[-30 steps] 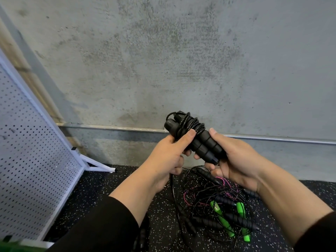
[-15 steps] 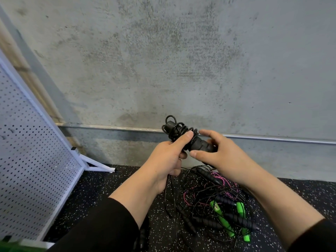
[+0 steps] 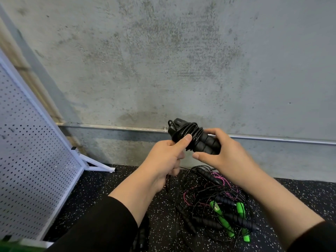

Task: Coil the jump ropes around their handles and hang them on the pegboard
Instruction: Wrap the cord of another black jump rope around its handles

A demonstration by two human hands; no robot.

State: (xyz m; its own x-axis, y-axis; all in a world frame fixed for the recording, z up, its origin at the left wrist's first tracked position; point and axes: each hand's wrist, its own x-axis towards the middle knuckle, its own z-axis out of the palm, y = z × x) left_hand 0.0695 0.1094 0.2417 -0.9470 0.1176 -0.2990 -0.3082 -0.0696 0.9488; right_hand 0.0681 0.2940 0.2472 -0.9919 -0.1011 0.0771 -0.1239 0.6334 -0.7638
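Gripping coiled black jump rope (image 3: 195, 138), right hand (image 3: 225, 153) regripped

The black speckled floor (image 3: 101, 193) carries a tangled pile of jump ropes (image 3: 214, 202) (black, green and pink, handles mixed in) and the white pegboard's foot (image 3: 99, 167) to the left.

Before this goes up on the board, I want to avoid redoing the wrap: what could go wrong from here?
1. The glossy black cord wound round the black foam handles is pinned mainly by the left hand's thumb; easing that grip may let the turns spring loose.
2. A cord hangs below the left hand toward the tangled pile of black, green and pink ropes; lifting away could drag it.
3. No hooks show on the white pegboard.
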